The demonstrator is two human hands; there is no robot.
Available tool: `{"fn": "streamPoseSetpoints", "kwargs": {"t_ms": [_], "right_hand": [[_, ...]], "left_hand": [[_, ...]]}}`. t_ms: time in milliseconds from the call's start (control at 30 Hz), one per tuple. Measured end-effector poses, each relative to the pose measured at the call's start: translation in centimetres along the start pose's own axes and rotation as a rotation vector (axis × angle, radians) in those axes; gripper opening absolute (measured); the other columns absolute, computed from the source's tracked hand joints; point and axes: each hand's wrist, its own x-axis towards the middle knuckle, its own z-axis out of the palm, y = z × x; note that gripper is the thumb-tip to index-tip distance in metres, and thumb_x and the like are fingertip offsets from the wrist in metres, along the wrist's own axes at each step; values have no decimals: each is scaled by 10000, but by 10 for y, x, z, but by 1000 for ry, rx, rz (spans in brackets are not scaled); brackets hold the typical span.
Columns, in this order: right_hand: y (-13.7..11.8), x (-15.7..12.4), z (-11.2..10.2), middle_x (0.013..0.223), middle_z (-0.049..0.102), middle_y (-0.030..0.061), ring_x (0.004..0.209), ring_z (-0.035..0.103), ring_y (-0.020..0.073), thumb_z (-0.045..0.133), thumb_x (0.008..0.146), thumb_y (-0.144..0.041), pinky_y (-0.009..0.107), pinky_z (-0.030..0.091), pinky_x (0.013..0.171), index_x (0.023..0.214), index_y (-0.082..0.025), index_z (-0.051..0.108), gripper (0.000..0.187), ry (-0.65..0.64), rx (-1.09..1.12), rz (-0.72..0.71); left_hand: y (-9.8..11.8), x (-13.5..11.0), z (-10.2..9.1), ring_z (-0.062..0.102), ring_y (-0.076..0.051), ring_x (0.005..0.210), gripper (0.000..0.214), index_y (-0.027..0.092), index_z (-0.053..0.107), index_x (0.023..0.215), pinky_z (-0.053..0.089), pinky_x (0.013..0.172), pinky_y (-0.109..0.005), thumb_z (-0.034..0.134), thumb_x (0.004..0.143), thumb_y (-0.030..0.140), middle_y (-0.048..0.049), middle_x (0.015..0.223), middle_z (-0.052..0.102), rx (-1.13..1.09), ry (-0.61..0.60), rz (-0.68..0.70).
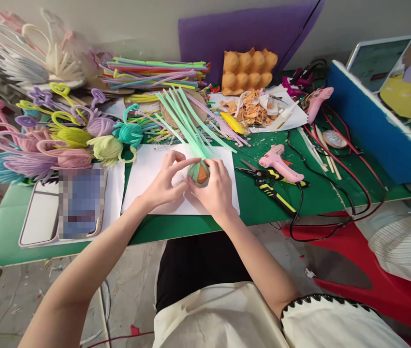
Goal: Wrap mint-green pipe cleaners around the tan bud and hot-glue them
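Note:
Mint-green pipe cleaners (185, 123) fan up and away from my hands over a sheet of white paper (143, 179). Their lower ends bend around a small orange-brown cup-shaped piece (202, 174). My right hand (217, 188) is closed around the right side of this piece, thumb underneath. From the left, my left hand (171, 181) reaches in with its index finger across the strands and its thumb low against the bundle. Some fingertips are hidden behind the work.
Finished pipe-cleaner swans (69, 130) crowd the left, behind a phone (82, 203). Loose pipe cleaners (154, 72) and an orange egg carton (249, 70) stand at the back. Pliers (267, 186), a pink glue gun (280, 162) and trailing cables lie right, before a blue panel (379, 121).

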Motion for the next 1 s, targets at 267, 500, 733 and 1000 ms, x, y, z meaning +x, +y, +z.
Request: {"fn": "streamPoseSetpoints", "kwargs": {"t_ms": [267, 500, 733, 1000], "right_hand": [[-4, -9, 4, 1066, 666, 103, 971, 662, 269, 673, 804, -322, 426, 586, 859, 1115, -224, 520, 361, 55, -8, -32], [-2, -12, 6, 1053, 674, 100, 948, 658, 253, 651, 819, -306, 403, 584, 834, 1131, -218, 526, 347, 149, 19, -100], [3, -12, 7, 1070, 676, 118, 974, 653, 264, 643, 834, -359, 423, 572, 869, 1136, -209, 537, 354, 138, 64, -68], [3, -14, 4, 1067, 673, 120, 981, 654, 265, 670, 841, -396, 408, 571, 849, 1143, -219, 540, 373, 144, 106, -70]], "left_hand": [[19, 4, 10, 507, -206, 865, 213, 299, 833, 1023, 457, 888, -408, 644, 962, 376, -28, 796, 517, -106, 278, -189], [36, 16, 25, 478, -154, 777, 138, 231, 821, 788, 401, 750, -322, 833, 761, 366, -8, 750, 538, -333, 457, -472], [37, 24, 27, 433, -105, 693, 581, 212, 501, 786, 348, 634, -273, 970, 498, 398, 42, 776, 446, -601, 520, -691], [29, 26, 10, 607, -185, 829, 556, 200, 590, 871, 435, 670, -310, 929, 629, 569, -29, 883, 617, -528, 142, -891]]}}
